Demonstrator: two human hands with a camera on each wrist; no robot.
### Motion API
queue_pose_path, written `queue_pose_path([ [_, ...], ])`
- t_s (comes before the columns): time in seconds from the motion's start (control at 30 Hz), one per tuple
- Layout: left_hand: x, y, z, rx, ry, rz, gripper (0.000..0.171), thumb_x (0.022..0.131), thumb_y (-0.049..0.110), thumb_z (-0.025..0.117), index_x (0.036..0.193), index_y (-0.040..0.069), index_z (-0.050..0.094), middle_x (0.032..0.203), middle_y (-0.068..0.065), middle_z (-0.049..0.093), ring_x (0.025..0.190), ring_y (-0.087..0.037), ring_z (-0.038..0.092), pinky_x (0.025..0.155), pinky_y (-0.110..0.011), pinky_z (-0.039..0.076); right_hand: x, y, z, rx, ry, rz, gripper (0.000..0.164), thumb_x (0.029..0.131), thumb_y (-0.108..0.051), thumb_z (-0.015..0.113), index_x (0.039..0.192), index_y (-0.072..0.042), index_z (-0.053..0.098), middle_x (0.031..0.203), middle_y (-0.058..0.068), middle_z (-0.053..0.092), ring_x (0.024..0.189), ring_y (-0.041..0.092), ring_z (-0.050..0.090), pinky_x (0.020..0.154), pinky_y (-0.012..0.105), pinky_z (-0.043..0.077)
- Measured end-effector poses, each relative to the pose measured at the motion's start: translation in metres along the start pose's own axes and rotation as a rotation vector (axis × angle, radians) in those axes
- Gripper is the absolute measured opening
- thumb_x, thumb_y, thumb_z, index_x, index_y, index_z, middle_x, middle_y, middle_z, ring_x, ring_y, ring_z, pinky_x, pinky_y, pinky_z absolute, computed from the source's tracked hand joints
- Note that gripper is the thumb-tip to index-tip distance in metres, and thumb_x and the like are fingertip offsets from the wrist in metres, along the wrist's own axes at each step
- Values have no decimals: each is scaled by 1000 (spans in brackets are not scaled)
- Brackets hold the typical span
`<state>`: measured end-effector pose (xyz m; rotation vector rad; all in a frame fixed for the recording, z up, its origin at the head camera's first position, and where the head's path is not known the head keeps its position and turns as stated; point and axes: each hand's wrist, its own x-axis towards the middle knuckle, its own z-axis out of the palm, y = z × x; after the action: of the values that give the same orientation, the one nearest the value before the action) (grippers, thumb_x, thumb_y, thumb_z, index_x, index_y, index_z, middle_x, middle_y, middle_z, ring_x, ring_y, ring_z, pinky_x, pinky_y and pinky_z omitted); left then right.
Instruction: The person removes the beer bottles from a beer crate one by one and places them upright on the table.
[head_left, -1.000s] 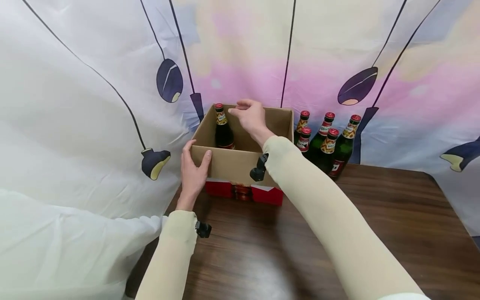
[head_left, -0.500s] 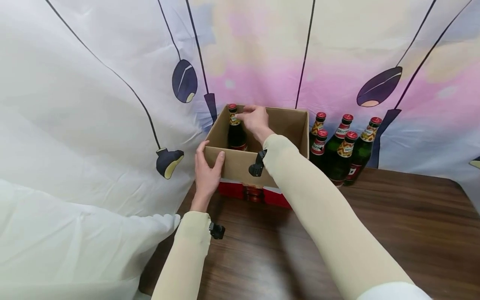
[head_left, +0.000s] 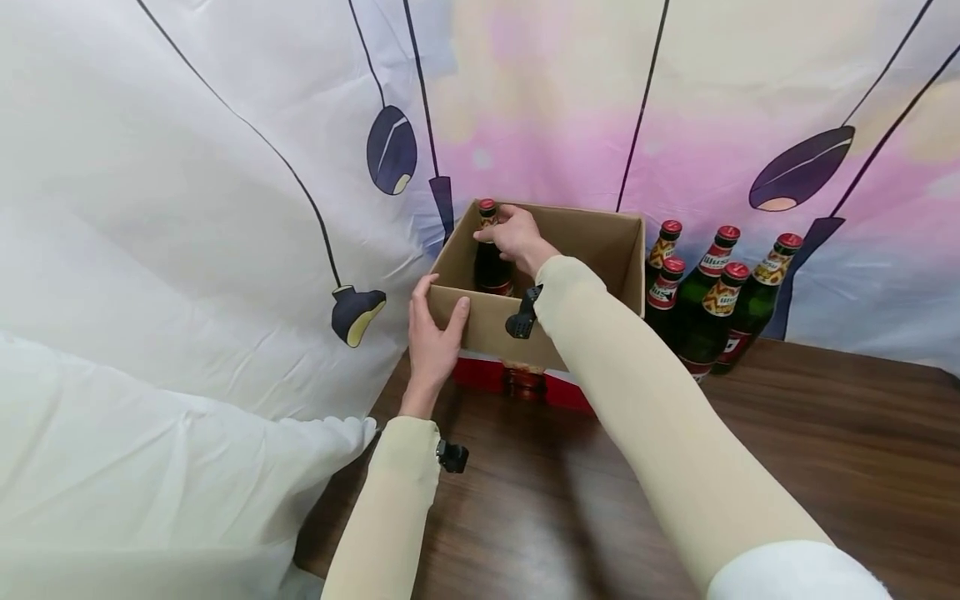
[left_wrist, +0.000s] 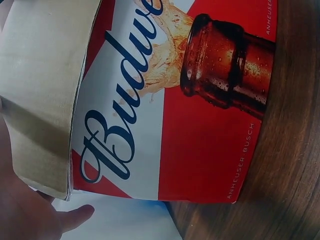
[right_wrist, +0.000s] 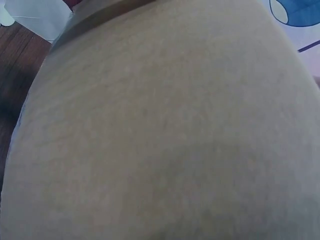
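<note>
A tall cardboard box (head_left: 502, 329) stands open-topped on the table, its lower part printed red. At its near left corner my left hand (head_left: 435, 346) grips the wall, thumb on the front flap and fingers around the side. A dark beer bottle (head_left: 491, 271) with a red cap stands upright inside the box at the left. My right hand (head_left: 519, 240) reaches over the front wall and holds this bottle's neck between thumb and fingers. In the left wrist view the box's Budweiser print (left_wrist: 115, 120) shows beside part of my left hand (left_wrist: 22, 210). A close tan cardboard surface (right_wrist: 160, 120) fills the right wrist view, hiding the hand.
Several green beer bottles (head_left: 716, 304) with red caps stand close together right of the box. Dark wooden table (head_left: 525, 500) stretches in front and to the right. A printed curtain (head_left: 570, 100) hangs behind, and white cloth (head_left: 187, 475) bunches at the left.
My right hand has moved left and slightly down from beside the bottle onto its neck. The left hand stays at the box corner. The head view has turned left, shifting everything rightward.
</note>
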<state>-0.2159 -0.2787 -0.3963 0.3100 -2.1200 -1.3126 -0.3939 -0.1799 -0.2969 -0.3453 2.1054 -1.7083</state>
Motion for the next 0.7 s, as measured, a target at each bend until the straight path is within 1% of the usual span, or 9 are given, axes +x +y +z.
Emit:
queue_pose_path([
  [0.1,0,2,2,-6,-6,-3,64,103,41,66,157,26,36,160,-10,40,144,-29,42,118,-60,35,1,-3,-2,8,-42,9,82,96,-12,77,166,-20,35,169,3,40,151,25,46,116,51,46],
  [0.2,1,2,3,-9,-1,6,64,103,41,66,157,26,35,161,-9,40,143,-29,42,118,-60,36,1,-5,-2,16,-67,7,83,96,-12,77,166,-22,34,169,2,40,152,26,44,118,53,43],
  [0.3,2,2,1,-9,8,17,65,103,40,67,157,25,35,161,-9,39,144,-29,42,117,-61,36,2,-6,1,0,-74,-6,82,96,-11,76,166,-21,34,167,5,41,149,28,46,118,53,43],
  [0.37,1,0,1,-11,12,20,65,103,39,68,157,25,36,161,-9,39,143,-29,42,117,-61,37,3,-4,2,-33,-66,-29,78,97,-10,74,165,-16,36,164,10,44,141,29,51,117,53,44],
  [0.4,1,0,1,-13,11,21,65,103,39,68,157,25,36,161,-9,39,143,-29,42,117,-61,37,4,-3,3,-51,-59,-38,75,98,-9,72,164,-14,37,162,12,45,137,29,53,114,51,46],
  [0.47,1,-1,2,-17,8,22,65,103,40,68,157,24,36,162,-9,39,143,-29,42,117,-61,36,4,-1,3,-84,-44,-60,68,99,-8,71,160,-8,40,156,15,49,126,27,55,104,44,50],
  [0.57,1,-3,3,-24,12,25,64,103,39,68,156,24,37,162,-9,39,143,-29,42,117,-60,36,3,2,5,-134,-44,-101,62,98,-6,72,152,-1,42,147,19,56,117,26,57,95,39,49],
  [0.63,1,-3,3,-24,13,30,64,103,38,68,156,23,37,162,-9,39,144,-29,41,117,-61,35,2,3,7,-202,-43,-139,57,97,-5,74,147,1,47,141,20,61,115,27,60,96,37,50],
  [0.7,2,-3,4,-19,10,29,64,103,38,68,157,23,36,162,-9,39,144,-30,41,117,-61,35,0,5,9,-299,-32,-173,50,96,-6,76,141,1,56,133,20,67,114,28,63,102,40,51],
])
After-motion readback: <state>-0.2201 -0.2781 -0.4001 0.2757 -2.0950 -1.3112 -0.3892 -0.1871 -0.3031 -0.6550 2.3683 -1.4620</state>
